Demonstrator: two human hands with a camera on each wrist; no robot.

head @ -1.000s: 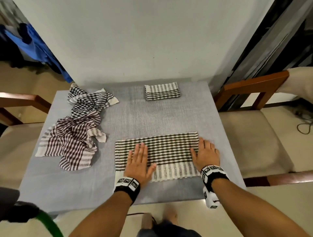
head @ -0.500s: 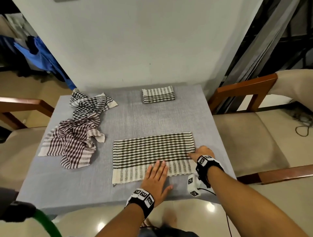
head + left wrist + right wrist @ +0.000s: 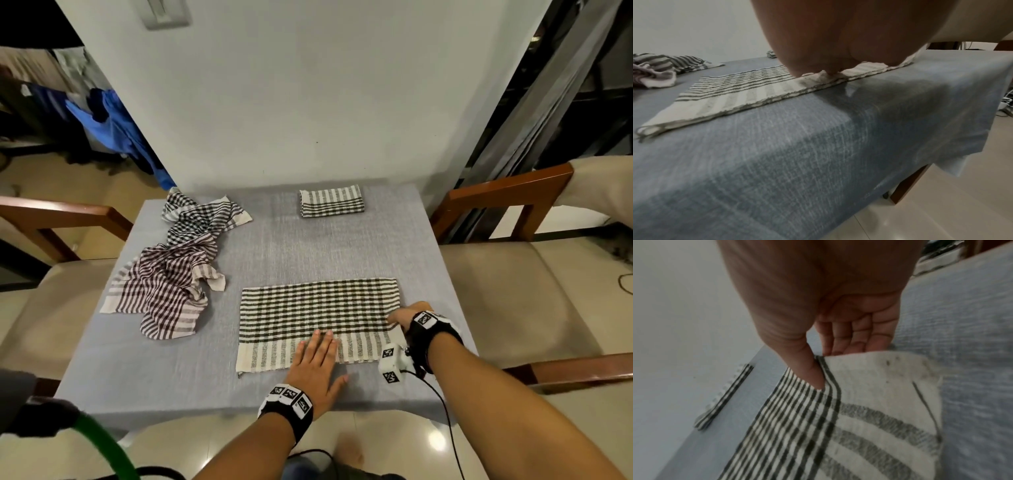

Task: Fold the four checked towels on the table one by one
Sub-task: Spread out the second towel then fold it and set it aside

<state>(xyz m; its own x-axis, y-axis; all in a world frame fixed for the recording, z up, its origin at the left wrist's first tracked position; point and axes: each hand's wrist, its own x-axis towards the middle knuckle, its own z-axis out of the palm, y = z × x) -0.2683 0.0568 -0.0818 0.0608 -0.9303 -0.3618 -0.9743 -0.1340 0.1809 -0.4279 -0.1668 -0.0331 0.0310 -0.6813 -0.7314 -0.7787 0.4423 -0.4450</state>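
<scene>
A black-and-white checked towel (image 3: 318, 308) lies flat, folded in half, at the table's near middle. My left hand (image 3: 318, 346) rests open and flat on its near striped border (image 3: 735, 97). My right hand (image 3: 399, 317) pinches the towel's right edge, thumb (image 3: 809, 369) on top and fingers (image 3: 851, 340) under the slightly lifted hem. A small folded towel (image 3: 331, 201) sits at the back, by the wall. Two crumpled towels lie at the left: a black checked one (image 3: 202, 219) and a maroon checked one (image 3: 164, 291).
The table (image 3: 291, 246) carries a grey cloth and stands against a white wall. Wooden chairs with beige cushions flank it on the left (image 3: 51, 291) and right (image 3: 513, 291). A green hose (image 3: 102, 445) crosses the near left corner.
My left hand slid from the towel's left part to its near striped border, towards the middle. My right hand went from lying flat on the right edge to pinching it.
</scene>
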